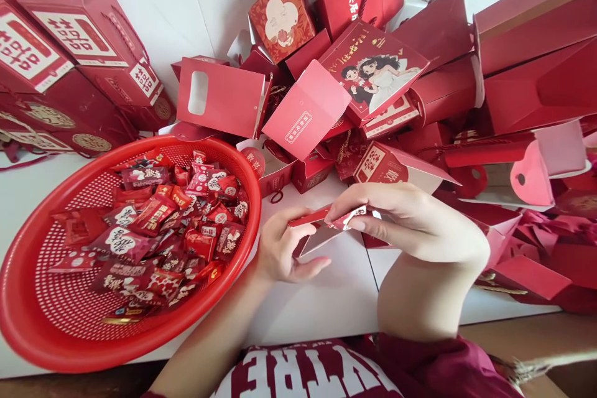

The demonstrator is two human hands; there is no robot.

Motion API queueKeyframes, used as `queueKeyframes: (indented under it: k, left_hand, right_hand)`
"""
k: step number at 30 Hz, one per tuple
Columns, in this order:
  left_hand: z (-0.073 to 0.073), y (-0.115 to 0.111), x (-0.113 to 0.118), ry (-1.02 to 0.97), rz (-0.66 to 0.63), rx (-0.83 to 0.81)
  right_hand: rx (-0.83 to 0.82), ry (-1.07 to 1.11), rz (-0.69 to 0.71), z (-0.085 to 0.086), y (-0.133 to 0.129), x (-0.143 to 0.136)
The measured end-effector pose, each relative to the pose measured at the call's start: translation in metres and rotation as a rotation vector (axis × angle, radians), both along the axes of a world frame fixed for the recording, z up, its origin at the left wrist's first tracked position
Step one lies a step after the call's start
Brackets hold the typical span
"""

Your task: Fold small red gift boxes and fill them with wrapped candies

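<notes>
White table [326,305] is supporting a red basket [253,193] of wrapped sweets [153,214]. Rightward, the left hand [277,249] is curling its grip around a small box [321,237]; the right hand [396,214] is pinching a packet [349,219] beside it. Loosening either could mean dropping something. Fingers are partly hiding the packet and box interior.

Left hand [284,245]: fingers curved, parted | Right hand [403,221]: fingers pinching | Right wrist [469,255]: sharply bent

"囍" [81,35] on stacked red boxes [100,9]
</notes>
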State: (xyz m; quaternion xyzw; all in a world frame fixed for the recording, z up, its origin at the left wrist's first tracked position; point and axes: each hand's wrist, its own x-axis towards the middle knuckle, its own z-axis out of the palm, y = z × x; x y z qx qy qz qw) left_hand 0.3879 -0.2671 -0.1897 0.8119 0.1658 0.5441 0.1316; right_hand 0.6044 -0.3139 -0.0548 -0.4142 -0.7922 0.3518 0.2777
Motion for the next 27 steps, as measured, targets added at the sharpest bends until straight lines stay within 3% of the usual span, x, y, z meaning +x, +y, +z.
queueKeyframes:
  k: [2, 5, 9, 15, 21, 27]
  left_hand:
    - [0.002, -0.003, -0.001, -0.057, -0.107, -0.133]
    - [0.003, -0.007, -0.001, -0.101, -0.155, -0.239]
    - [0.001, -0.009, 0.000, -0.126, -0.143, -0.211]
    - [-0.002, -0.008, -0.001, -0.129, -0.121, -0.119]
    - [0.000, -0.009, -0.004, -0.092, 0.056, -0.046]
    - [-0.004, -0.007, -0.004, -0.106, 0.078, -0.055]
  right_hand:
    - [0.008, -0.008, -0.029, 0.001, -0.001, -0.001]
    - [0.010, 0.001, -0.021, 0.002, -0.001, -0.002]
    - [0.056, 0.000, 0.041, 0.005, -0.001, -0.004]
    - [0.138, 0.118, 0.242, 0.007, 0.000, -0.009]
    - [0.090, -0.036, 0.028, -0.003, 0.003, -0.019]
    - [0.106, -0.180, -0.116, -0.007, 0.004, -0.025]
